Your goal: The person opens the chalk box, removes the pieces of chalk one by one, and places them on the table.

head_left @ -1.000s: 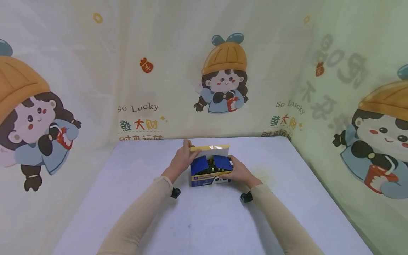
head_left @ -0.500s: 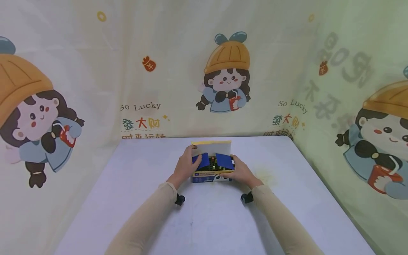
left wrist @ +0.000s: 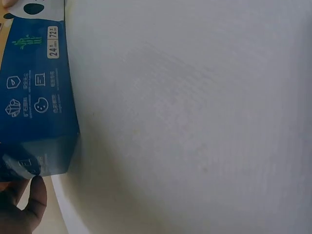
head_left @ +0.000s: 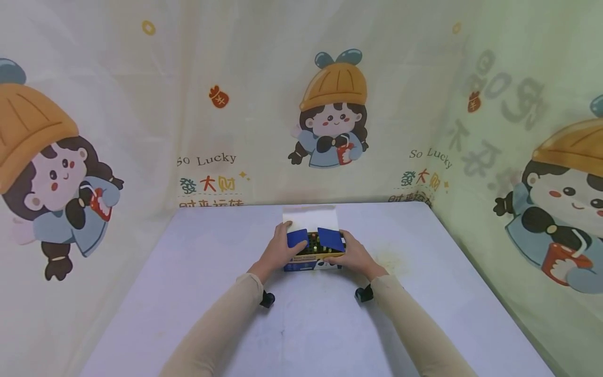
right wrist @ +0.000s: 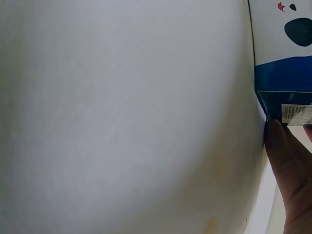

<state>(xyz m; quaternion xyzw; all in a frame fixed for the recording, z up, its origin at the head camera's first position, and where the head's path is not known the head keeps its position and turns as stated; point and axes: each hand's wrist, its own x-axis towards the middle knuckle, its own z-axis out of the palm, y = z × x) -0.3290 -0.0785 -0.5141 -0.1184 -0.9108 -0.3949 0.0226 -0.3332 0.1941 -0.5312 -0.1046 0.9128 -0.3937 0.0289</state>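
Holding between both hands, one at each end, a rectangular blue-and-yellow cardboard box (head_left: pixel 311 263) with a panda printed on its front. Resting near the far edge of a flat white tabletop (head_left: pixel 311 324), around the middle of its width.

Gripping the right end with the right hand (head_left: pixel 354 256), with the thumb over the front face next to the panda and the fingers bent round the end wall. In the right wrist view, touching that wall just beside a small white printed label (right wrist: pixel 295 114).

Holding the left end with the left hand (head_left: pixel 279 250), with the thumb reaching over the box's edge to a stiff blue side flap (head_left: pixel 297 237) and the other fingers along the outside, the uppermost close to the raised lid. Clamped on the box there; impossible to tell whether also pinching the flap. In the left wrist view, touching the end wall with a shadowed fingertip.

Raised behind the opening, a white-lined cardboard lid (head_left: pixel 313 215). Angled over the right side, a second stiff blue flap (head_left: pixel 331 239). Visible between the two flaps, small coloured tips (head_left: pixel 314 243) in a dark interior, too small to identify.
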